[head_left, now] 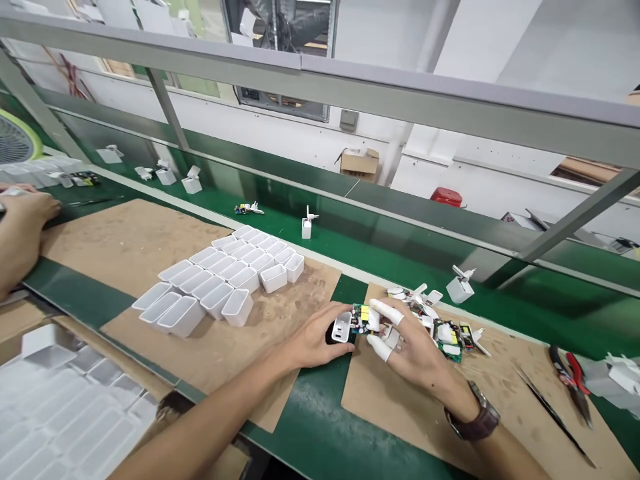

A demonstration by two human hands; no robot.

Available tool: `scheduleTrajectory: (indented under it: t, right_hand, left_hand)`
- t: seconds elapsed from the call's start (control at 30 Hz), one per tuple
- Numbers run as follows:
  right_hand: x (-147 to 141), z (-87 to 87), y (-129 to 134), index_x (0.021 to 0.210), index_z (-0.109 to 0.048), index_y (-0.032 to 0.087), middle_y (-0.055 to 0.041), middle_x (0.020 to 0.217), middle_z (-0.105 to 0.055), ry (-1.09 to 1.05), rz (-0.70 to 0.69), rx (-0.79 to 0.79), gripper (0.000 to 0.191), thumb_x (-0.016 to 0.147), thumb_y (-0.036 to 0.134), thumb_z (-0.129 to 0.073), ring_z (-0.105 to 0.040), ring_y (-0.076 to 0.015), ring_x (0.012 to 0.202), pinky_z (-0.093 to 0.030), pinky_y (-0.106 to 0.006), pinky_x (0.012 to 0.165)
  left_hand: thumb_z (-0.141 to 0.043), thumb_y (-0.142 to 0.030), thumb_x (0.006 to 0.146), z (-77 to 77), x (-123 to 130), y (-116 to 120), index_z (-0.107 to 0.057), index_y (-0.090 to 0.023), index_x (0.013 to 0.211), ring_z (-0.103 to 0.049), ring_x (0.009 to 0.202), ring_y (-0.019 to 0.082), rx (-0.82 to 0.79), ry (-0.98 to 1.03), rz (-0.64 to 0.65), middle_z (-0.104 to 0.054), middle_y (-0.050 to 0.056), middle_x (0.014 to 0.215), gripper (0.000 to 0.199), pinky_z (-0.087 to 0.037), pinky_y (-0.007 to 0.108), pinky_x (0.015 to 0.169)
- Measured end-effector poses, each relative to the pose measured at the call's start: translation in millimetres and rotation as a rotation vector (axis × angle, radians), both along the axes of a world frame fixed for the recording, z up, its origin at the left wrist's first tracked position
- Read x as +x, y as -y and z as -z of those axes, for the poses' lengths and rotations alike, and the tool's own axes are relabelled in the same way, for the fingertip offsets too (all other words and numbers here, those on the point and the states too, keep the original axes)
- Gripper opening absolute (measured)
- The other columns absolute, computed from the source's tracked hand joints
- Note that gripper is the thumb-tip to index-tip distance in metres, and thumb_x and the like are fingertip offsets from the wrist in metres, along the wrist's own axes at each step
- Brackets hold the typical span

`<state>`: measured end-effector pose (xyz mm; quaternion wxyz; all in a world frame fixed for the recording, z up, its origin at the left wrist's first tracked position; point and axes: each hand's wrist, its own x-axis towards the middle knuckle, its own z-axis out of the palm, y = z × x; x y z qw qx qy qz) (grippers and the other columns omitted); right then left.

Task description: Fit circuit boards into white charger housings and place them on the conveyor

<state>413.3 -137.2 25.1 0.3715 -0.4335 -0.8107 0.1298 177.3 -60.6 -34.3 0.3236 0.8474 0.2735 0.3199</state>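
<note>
My left hand [320, 337] is closed round a small white case [342, 327], its opening tilted toward the right. With white-covered fingertips, my right hand [400, 340] grips a circuit board [361, 319] carrying yellow and green parts. The board's left end meets the mouth of the case; how far inside it sits, I cannot tell. Right of my fingers, a pile of boards with white plug parts [450, 340] lies on brown cardboard [380, 400]. Rows of open white cases [220, 270] stand on the cardboard to the left.
Pliers [571, 380] and tweezers [553, 417] lie at the right. A box of white cases [55, 413] fills the lower left. Another person's hand [30, 213] is at the far left. White chargers [307, 225] stand along the green belt behind a pale rail.
</note>
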Motion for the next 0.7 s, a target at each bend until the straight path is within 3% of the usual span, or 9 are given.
scheduleTrajectory:
  t: [0.13,0.3,0.7]
  right_hand:
    - [-7.3,13.5,4.8,0.16,-0.031,0.031,-0.0142,0.135,-0.059,0.038,0.009,0.069,0.066,0.101,0.014,-0.056,-0.062,-0.0295,0.12,-0.058,-0.05,0.098]
    - [-6.5,26.7,8.2,0.165,-0.021,0.029,-0.0167,0.138,-0.059,0.153,0.054,0.115,0.074,0.101,0.014,-0.055,-0.063,-0.0322,0.123,-0.059,-0.051,0.098]
    - [-11.0,21.8,9.5,0.164,-0.019,0.018,-0.0203,0.129,-0.063,0.246,0.087,0.052,0.068,0.102,0.013,-0.047,-0.07,-0.0294,0.097,-0.064,-0.045,0.077]
  left_hand:
    - [-0.076,-0.027,0.089,4.8,0.3,3.0,-0.037,-0.027,0.155,-0.064,0.127,0.029,-0.006,0.011,-0.084,-0.063,0.011,0.14,0.076,-0.055,0.046,0.109]
    - [-0.072,-0.027,0.093,6.7,1.4,2.2,-0.027,-0.027,0.159,-0.063,0.128,0.029,0.106,0.033,-0.07,-0.064,0.011,0.135,0.08,-0.055,0.048,0.108]
    - [-0.073,-0.022,0.093,8.5,4.1,0.8,-0.023,-0.03,0.161,-0.06,0.13,0.031,0.158,0.008,-0.048,-0.061,0.013,0.137,0.085,-0.058,0.049,0.104]
